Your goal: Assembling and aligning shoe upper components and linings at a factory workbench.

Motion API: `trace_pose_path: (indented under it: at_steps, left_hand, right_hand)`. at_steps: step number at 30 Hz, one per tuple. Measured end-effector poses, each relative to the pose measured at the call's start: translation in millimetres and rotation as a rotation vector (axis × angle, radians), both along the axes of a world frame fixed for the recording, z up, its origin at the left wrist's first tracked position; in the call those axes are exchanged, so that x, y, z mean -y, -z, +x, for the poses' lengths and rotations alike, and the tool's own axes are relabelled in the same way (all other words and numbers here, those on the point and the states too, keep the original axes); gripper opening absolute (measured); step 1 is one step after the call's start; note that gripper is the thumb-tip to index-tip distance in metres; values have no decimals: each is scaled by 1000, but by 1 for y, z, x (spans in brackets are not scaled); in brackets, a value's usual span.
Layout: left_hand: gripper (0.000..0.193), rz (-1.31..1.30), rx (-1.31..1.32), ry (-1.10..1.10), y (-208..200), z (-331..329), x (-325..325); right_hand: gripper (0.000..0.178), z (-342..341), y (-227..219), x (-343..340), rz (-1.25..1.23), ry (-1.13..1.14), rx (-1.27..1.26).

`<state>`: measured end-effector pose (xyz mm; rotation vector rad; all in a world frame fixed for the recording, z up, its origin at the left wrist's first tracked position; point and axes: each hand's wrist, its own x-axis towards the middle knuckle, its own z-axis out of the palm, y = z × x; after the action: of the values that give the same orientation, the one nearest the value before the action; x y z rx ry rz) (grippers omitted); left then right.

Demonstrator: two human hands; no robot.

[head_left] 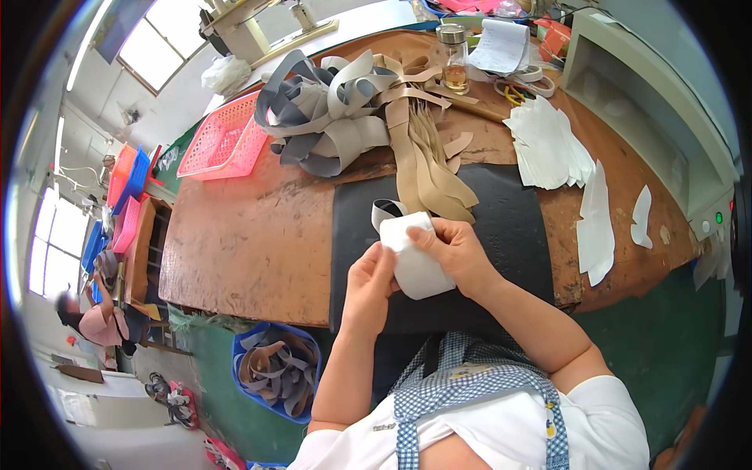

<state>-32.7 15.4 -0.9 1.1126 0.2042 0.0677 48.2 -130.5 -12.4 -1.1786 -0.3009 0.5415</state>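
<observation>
Both my hands hold a white, flexible piece of material (421,270) above the black mat (505,235) at the table's front edge. My left hand (366,283) pinches its left side between thumb and fingers. On its upper right, my right hand (462,252) grips it, thumb on top and fingers curled behind. A white strip end with a dark inner side (388,210) loops up behind the piece; whether they are joined I cannot tell. Just beyond my hands, a bundle of long tan strips (431,180) lies partly on the mat.
Grey-white curled strips (337,117) are heaped beside a pink basket (223,141). A glass jar (454,66), scissors (515,95) and white cut pieces (548,145) lie toward the right. A grey cabinet (634,102) borders that side. Below the table stands a blue bin (274,372) of strips. Another person (102,321) sits far left.
</observation>
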Motion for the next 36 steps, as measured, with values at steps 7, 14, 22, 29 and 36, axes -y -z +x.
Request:
trace_pose_path:
  at_steps: [7, 14, 22, 29, 36]
  left_hand:
    - [33, -115, 27, 9, -7, -2, -29]
    - [48, -443, 436, 406, -38, -21, -38]
    - [30, 206, 190, 114, -47, -22, -77]
    - [45, 1326, 233, -444, -35, -9, -116]
    - [62, 1391, 560, -739, -61, -23, -94]
  right_hand:
    - [49, 7, 1, 0, -41, -130, 85]
    - [69, 23, 19, -2, 201, -371, 93]
    - [34, -17, -20, 56, 524, -971, -235]
    - [30, 43, 7, 12, -823, 266, 1043]
    - [19, 136, 7, -107, -219, -227, 174]
